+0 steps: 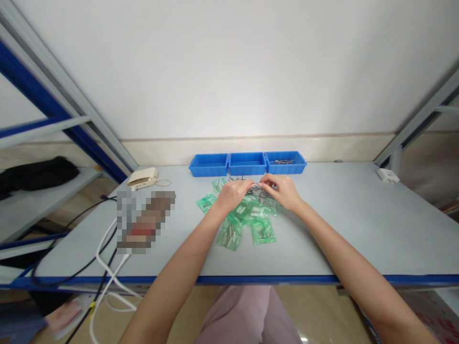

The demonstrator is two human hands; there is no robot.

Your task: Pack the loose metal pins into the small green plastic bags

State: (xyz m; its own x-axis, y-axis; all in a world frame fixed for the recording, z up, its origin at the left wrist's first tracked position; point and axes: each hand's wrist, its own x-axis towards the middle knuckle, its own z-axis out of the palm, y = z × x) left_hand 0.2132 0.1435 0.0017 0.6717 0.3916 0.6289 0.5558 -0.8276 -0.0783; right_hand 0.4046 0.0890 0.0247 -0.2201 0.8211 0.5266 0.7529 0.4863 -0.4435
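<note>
Three blue trays (247,164) above a scatter of green zip bags (263,231)

A grey bench (340,229) with a blue front edge runs across the view, its far edge against a white wall (229,71). Blue-and-grey rack uprights (60,100) rise at its left end, beside a shelf (43,210) carrying a black cloth (36,174). White and black cables (103,253) trail over the bench's left corner. Near the far left edge sit a cream device with a cord (142,177) and a pixelated, unreadable patch (145,222). A white wall socket (387,175) sits at the far right corner.

The trays stand side by side along the far edge, and the rightmost holds a few metal pins (281,162). The bags lie overlapped at mid-bench, just in front of the trays. Between them, the left hand (233,196) and right hand (278,188) nearly meet, fingers curled over a clear bag (258,191) of metal pins. Whether they are pinching it, I cannot tell.
</note>
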